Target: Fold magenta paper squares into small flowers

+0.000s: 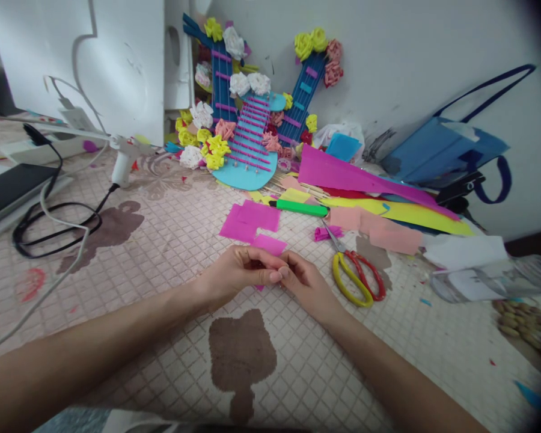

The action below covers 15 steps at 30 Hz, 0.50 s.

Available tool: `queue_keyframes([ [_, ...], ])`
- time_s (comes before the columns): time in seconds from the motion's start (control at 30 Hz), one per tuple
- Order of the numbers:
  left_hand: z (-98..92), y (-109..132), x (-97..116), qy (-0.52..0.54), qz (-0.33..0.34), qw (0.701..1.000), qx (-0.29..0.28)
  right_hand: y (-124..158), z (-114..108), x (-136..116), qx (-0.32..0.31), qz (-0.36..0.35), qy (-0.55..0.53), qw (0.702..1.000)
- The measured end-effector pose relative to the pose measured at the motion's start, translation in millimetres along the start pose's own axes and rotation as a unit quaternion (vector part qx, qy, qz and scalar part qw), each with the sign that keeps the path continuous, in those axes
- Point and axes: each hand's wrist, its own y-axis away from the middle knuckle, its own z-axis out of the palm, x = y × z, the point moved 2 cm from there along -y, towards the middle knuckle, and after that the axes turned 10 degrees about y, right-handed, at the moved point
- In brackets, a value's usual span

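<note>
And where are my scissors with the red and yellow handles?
In the head view, the scissors lie on the table, right of the right hand, their blades pointing toward the green stick.

I see magenta paper squares (244, 221), yellow-and-red-handled scissors (341, 247), a blue bag (426, 150), and a pale tablecloth (324, 373) patterned with a diamond grid and brown blotches.

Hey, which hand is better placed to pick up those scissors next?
Probably the right hand: the scissors lie on its side, handles toward the person, while the left hand is farther away. The hands meet, so it must part first.
</note>
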Motion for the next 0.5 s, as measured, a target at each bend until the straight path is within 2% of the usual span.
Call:
queue_keyframes([
  [0.5, -2.9, -0.7, -3.3, 0.006, 0.002, 1.000, 0.003, -0.7, 1.1, 2.4, 0.003, 0.016, -0.020, 1.000],
])
